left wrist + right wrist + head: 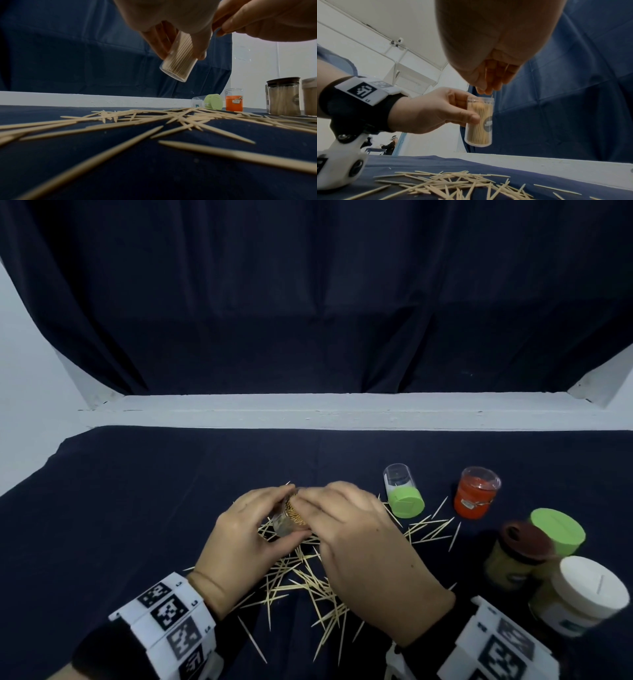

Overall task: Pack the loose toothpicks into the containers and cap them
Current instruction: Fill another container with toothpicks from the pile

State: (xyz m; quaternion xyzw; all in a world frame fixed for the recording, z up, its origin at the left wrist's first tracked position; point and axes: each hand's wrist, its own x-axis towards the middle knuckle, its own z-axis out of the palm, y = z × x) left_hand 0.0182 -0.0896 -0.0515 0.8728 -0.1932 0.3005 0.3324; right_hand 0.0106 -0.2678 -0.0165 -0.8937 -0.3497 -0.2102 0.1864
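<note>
My left hand (291,513) grips a clear container (282,525) packed with toothpicks and holds it tilted above the dark cloth. My right hand (305,498) has its fingertips bunched at the container's open mouth. In the right wrist view the container (479,121) carries no cap, and one toothpick tip pokes above the rim right under my right fingertips (488,90), which pinch it. My left thumb presses the container's side. A pile of loose toothpicks (301,580) lies on the cloth below both hands and spreads to the right.
A clear container with a green cap (402,494) lies on its side at the right. Beside it stands a red-and-clear container (474,498). At the near right stand a green-lidded jar (556,530), a brown-capped one (520,549) and a white-capped one (582,590). A white ledge (342,410) bounds the back.
</note>
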